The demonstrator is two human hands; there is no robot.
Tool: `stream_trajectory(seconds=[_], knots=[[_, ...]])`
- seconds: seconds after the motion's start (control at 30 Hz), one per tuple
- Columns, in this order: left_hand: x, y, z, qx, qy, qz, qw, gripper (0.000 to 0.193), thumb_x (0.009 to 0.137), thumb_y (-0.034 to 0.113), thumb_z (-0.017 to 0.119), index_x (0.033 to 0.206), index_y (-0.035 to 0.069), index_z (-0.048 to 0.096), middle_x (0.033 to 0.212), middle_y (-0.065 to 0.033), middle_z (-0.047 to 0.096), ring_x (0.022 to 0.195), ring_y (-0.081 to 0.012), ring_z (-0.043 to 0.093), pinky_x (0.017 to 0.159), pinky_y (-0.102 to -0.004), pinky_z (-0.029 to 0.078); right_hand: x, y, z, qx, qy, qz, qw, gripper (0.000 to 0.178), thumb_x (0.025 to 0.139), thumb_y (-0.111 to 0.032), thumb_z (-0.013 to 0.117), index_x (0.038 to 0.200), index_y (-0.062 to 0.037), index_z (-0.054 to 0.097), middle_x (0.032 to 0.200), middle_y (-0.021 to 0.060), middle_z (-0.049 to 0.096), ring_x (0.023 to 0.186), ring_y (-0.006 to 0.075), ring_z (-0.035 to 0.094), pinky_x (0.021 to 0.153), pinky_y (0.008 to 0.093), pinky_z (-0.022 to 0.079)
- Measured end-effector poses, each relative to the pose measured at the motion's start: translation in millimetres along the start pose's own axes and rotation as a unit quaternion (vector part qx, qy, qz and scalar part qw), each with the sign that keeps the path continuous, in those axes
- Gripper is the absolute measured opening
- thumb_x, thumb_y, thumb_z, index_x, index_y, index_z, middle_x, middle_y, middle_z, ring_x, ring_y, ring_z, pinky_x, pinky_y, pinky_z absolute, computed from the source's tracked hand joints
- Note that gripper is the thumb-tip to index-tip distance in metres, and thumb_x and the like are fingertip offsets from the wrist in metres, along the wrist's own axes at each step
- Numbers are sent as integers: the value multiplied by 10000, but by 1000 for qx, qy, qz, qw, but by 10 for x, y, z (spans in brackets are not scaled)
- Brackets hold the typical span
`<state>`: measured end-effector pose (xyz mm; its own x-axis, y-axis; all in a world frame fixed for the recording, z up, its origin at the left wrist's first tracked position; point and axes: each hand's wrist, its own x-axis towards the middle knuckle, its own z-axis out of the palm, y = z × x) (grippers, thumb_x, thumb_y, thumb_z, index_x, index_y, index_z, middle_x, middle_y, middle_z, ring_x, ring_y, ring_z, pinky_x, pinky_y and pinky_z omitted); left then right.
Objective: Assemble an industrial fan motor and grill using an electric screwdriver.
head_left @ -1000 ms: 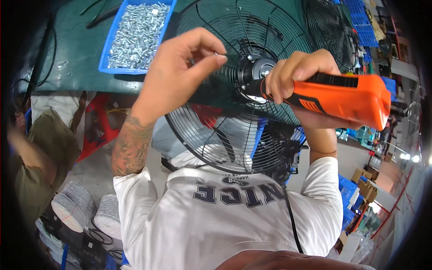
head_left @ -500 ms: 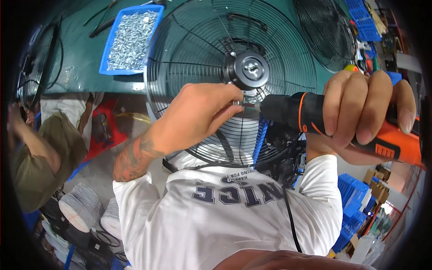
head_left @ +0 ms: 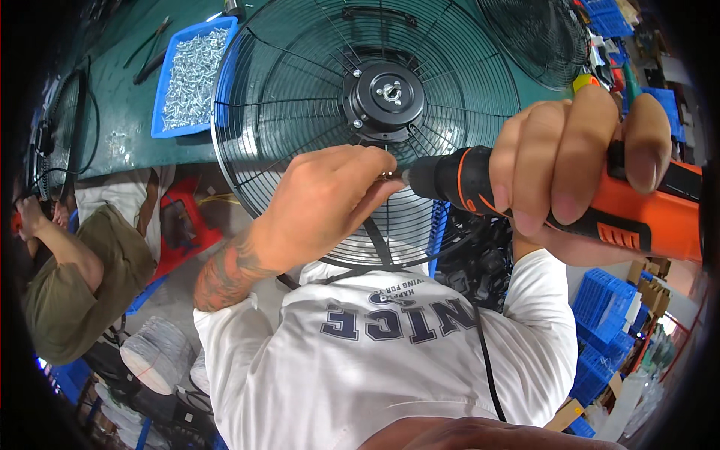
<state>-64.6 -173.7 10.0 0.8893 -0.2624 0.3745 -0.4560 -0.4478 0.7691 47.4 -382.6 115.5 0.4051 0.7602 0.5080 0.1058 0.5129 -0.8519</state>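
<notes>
My left hand (head_left: 315, 202) pinches a small silver screw (head_left: 386, 175) between thumb and fingertips, over the near part of a round black wire fan guard (head_left: 223, 142). My right hand (head_left: 574, 169) is wrapped around an orange and black cordless drill (head_left: 649, 229). Its chuck points left, with the tip close to the screw; whether bit and screw touch I cannot tell. Beyond my left fingers, a black round motor (head_left: 386, 97) sits at the guard's centre, with silver screw heads at its edge.
Left of the guard, a blue tray (head_left: 157, 120) holds many loose screws (head_left: 196, 79). Pliers (head_left: 150, 41) lie beside it on the green table (head_left: 127, 112). Another fan guard (head_left: 536, 37) is at the far right. A person (head_left: 97, 262) works at the left. Blue crates (head_left: 604, 300) stand at lower right.
The drill has moved left, bringing its chuck closer to my left fingertips. The guard, motor and tray now appear farther left in view. Both hands keep their grips.
</notes>
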Motion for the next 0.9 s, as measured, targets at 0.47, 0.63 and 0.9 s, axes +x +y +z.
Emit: stream_trajectory(seconds=[0.47, 0.63, 0.9], knots=[[-251, -912, -858, 182, 283, -240, 910, 478, 901, 244, 751, 1280, -12, 612, 1144, -122, 671, 938, -165, 620, 709, -281, 501, -170, 477, -404, -38, 77, -48, 995, 1223, 593, -1045, 395, 1223, -5, 529, 851, 116, 557, 634, 234, 585, 589, 374, 496], [-188, -1017, -775, 64, 259, -268, 926, 397, 957, 175, 680, 1278, -51, 615, 1075, -115, 686, 948, -135, 633, 746, -245, 510, -209, 589, -440, -23, 125, -25, 992, 1236, 565, -1059, 385, 1185, -1, 541, 818, 119, 577, 591, 230, 578, 527, 369, 490], [-95, -1146, -738, 21, 261, -264, 928, 324, 983, 79, 571, 1282, -34, 625, 1066, -79, 704, 906, -88, 608, 777, -231, 472, -222, 598, -494, 26, 121, 31, 992, 1093, 617, -986, 518, 1128, -20, 557, 841, 118, 593, 613, 226, 593, 565, 364, 496]])
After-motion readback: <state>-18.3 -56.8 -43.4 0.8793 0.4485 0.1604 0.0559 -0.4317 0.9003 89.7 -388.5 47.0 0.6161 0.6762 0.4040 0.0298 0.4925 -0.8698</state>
